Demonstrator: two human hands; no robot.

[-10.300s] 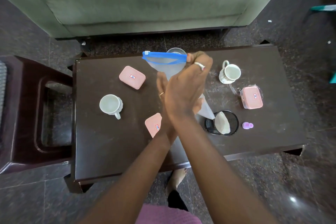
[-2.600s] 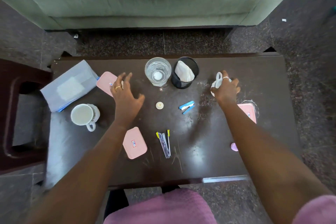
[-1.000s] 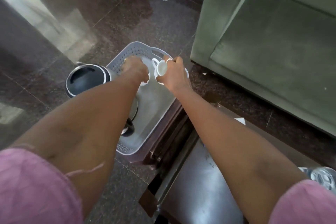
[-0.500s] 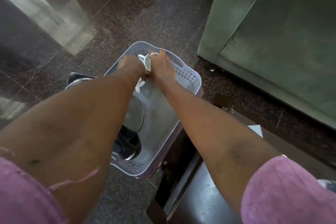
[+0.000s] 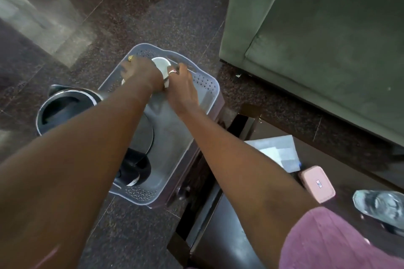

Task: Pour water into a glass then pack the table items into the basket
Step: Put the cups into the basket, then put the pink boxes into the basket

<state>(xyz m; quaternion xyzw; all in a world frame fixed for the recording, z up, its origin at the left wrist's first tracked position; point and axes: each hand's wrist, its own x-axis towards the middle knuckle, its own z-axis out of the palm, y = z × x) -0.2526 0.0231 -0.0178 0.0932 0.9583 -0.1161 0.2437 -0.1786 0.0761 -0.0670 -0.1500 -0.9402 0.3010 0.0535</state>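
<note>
A grey perforated basket [image 5: 208, 85] stands on a low stool to the left of the table. Both my hands are inside its far end. My right hand [image 5: 182, 86] grips a white mug [image 5: 162, 65] low over the basket floor. My left hand [image 5: 140, 72] covers a second white mug [image 5: 123, 82], of which only a sliver shows. A steel kettle [image 5: 65, 105] with a black lid sits at the basket's left side. At the right, a glass of water [image 5: 381, 207] stands on the dark table [image 5: 229, 231].
A pink box [image 5: 317, 183] and a grey-blue zip pouch [image 5: 276, 150] lie on the table near its left end. A green sofa [image 5: 317, 39] is behind the table. Dark stone floor surrounds the stool.
Both hands picked up the mugs from the table and swung left to the basket. In the last half second they sank lower into its far end.
</note>
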